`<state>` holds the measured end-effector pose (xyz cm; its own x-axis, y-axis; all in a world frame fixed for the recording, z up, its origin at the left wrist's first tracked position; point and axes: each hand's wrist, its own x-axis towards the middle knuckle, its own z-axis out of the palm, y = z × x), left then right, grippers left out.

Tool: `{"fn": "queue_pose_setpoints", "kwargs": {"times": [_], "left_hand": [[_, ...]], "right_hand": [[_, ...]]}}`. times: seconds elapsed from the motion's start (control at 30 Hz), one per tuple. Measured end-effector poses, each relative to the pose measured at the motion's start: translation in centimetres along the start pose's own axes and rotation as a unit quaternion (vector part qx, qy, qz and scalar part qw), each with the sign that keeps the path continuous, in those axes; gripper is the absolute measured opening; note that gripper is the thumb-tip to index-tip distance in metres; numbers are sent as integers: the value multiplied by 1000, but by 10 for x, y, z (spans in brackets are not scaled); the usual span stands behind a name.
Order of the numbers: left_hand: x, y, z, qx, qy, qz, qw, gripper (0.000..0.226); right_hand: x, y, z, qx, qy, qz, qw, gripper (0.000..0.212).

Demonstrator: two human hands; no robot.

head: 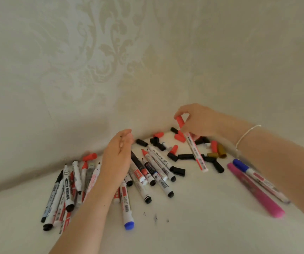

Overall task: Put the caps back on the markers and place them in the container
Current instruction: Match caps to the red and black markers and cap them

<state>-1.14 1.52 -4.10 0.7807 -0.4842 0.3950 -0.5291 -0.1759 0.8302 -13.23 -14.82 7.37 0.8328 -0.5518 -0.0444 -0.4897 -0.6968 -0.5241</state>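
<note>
Markers lie scattered uncapped on the white tabletop among loose caps. We note the right hand pinching a red-capped marker; the left hand hovers with fingers relaxed, holding nothing.

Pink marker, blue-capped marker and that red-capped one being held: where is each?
Pink marker (257,192): head view, middle of its barrel.
Blue-capped marker (239,164): head view, on its blue cap.
Red-capped marker (197,153): head view, barrel below the right hand (197,121).

Bare white tabletop lies open in front; the marker pile crowds the left, loose caps the far corner; the wall closes behind.
</note>
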Motion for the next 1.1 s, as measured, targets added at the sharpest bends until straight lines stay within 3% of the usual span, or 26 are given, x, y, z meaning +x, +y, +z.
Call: {"fn": "queue_pose_setpoints", "kwargs": {"times": [0.1, 0.2, 0.33, 0.43, 0.5, 0.57, 0.7, 0.8, 0.9, 0.97, 1.1], "left_hand": [[-1, 3, 7, 38, -13, -1, 999, 34], [-3, 6, 11, 49, -18, 4, 999, 32], [-5, 4, 13, 63, -18, 8, 998, 31], [-7, 3, 13, 62, -17, 5, 998, 31], [-7, 3, 14, 68, -17, 5, 998, 31], [-7, 2, 14, 74, -18, 5, 997, 31], [-6, 0, 12, 63, -12, 5, 998, 29], [-3, 1, 7, 58, -3, -3, 998, 28], [3, -1, 0, 41, 12, -23, 999, 26], [6, -4, -6, 34, 22, -38, 998, 25], [8, -7, -14, 44, 23, -56, 997, 24]], "right_hand": [[-15, 32, -8, -110, -84, 96, 986, 33], [-29, 59, -3, -194, -124, 128, 965, 24], [-39, 78, 6, -262, -113, 130, 950, 12], [-44, 82, 10, -308, -108, 139, 935, 23], [-45, 82, 11, -328, -103, 144, 928, 11], [-46, 83, 14, -325, -111, 153, 927, 30], [-48, 79, 20, -336, -109, 133, 926, 38], [-42, 61, 23, -353, -33, 65, 933, 35], [-27, 29, 29, -249, 18, -2, 968, 23], [-17, 7, 39, -179, 10, -34, 983, 22], [3, -20, 63, -145, -64, -33, 987, 28]]}}
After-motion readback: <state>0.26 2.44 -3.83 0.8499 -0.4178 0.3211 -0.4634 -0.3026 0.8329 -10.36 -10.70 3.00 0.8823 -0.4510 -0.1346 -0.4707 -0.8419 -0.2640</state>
